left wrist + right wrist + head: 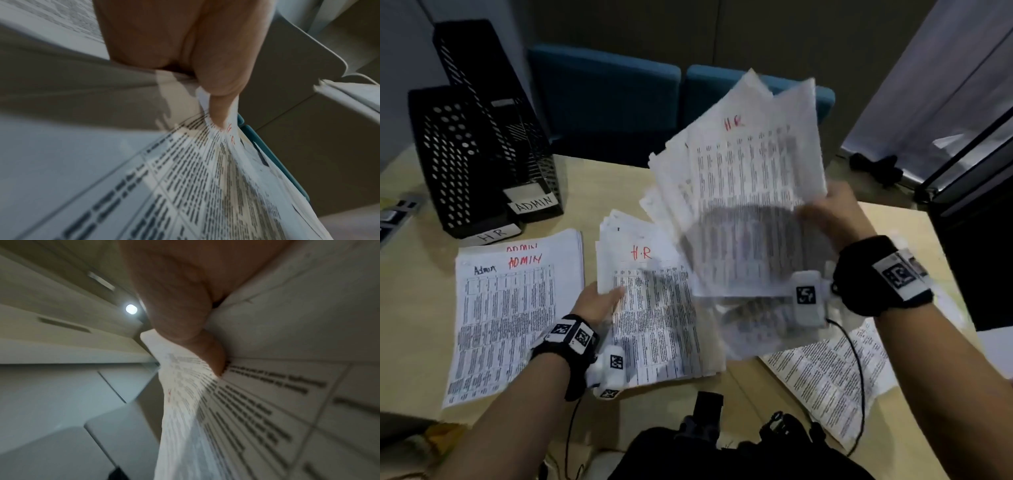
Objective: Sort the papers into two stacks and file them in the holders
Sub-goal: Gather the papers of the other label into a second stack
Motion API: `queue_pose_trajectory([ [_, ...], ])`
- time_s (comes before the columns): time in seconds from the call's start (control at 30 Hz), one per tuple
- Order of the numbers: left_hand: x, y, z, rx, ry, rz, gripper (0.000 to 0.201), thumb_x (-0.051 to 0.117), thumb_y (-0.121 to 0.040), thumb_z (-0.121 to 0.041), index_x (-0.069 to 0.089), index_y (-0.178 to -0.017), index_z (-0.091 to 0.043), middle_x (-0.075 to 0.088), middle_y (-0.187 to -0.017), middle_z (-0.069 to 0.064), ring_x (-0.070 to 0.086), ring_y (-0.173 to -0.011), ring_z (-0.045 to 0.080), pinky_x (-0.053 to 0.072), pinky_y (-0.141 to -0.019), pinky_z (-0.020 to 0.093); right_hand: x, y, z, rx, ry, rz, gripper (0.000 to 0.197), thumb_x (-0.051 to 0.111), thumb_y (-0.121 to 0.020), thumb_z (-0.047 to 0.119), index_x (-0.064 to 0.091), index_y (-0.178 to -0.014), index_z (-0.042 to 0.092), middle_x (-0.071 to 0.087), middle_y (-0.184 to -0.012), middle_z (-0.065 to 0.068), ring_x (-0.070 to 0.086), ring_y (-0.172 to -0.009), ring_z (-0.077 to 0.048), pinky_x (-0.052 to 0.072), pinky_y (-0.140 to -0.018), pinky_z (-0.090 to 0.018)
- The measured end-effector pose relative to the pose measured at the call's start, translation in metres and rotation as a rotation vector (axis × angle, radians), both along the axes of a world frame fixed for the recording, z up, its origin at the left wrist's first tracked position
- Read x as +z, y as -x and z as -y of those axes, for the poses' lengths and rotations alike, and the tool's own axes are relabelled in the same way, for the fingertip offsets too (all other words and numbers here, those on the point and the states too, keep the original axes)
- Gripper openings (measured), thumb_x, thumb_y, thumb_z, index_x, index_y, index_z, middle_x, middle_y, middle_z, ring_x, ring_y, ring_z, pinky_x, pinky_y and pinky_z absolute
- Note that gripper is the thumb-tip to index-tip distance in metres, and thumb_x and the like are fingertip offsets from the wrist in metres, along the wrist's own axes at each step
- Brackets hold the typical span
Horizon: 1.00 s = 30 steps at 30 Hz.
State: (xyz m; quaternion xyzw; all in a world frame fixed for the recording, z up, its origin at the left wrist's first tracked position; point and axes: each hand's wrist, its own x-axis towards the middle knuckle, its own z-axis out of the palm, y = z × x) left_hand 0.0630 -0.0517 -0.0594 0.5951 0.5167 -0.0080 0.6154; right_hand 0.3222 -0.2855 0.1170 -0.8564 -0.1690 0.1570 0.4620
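My right hand holds a fanned bundle of printed sheets in the air above the table, the top one marked "HR" in red. In the right wrist view its thumb pinches the bundle. On the table lies the HR stack; my left hand grips its left edge, the thumb on top of the sheets. The ADMIN stack lies flat to its left. Two black mesh holders stand at the back left, the nearer one labelled HR, the farther one ADMIN.
More printed sheets lie on the table at the right, under my right forearm. Two blue chairs stand behind the far table edge. A dark cabinet borders the right side. Black gear sits at the front edge.
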Motion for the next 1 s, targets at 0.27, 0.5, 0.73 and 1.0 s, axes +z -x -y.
queue_pose_trajectory([
  [0.27,-0.002,-0.006,0.006,0.199,0.026,0.11,0.094,0.063,-0.082,-0.06,0.024,-0.152,-0.013,0.031,-0.157,0.007,0.032,-0.143,0.028,0.027,-0.113,0.045,-0.161,0.08,-0.019,-0.004,0.339,-0.439,0.032,0.069,-0.075,0.0,0.053,-0.103,0.0,0.059,-0.095,-0.015,0.061,-0.087,-0.028,0.052,-0.071,-0.033],
  [0.5,-0.009,-0.001,0.003,0.153,-0.017,0.134,0.105,0.081,-0.053,-0.065,0.047,-0.141,-0.019,0.057,-0.137,-0.001,0.053,-0.127,0.025,0.038,-0.108,0.044,-0.177,0.094,-0.047,-0.091,0.486,-0.011,0.049,0.051,-0.09,0.017,0.04,-0.134,-0.001,0.047,-0.132,-0.02,0.05,-0.119,-0.036,0.047,-0.097,-0.046],
  [0.73,-0.02,-0.003,-0.003,0.07,-0.122,0.032,0.057,0.05,-0.094,-0.037,0.041,-0.145,-0.012,0.047,-0.147,0.009,0.046,-0.134,0.031,0.035,-0.112,0.05,-0.157,0.047,-0.047,-0.097,0.55,0.169,0.015,0.047,-0.092,0.017,0.059,-0.086,0.01,0.058,-0.095,-0.011,0.057,-0.096,-0.033,0.047,-0.085,-0.04],
  [1.0,-0.015,-0.004,-0.004,0.022,-0.129,-0.04,0.043,0.046,-0.099,-0.023,0.049,-0.139,-0.008,0.053,-0.14,0.009,0.049,-0.129,0.03,0.037,-0.109,0.043,-0.166,0.056,-0.013,0.064,0.591,-0.218,0.007,0.051,-0.085,0.006,0.053,-0.091,0.004,0.057,-0.091,-0.013,0.054,-0.082,-0.025,0.04,-0.063,-0.025],
])
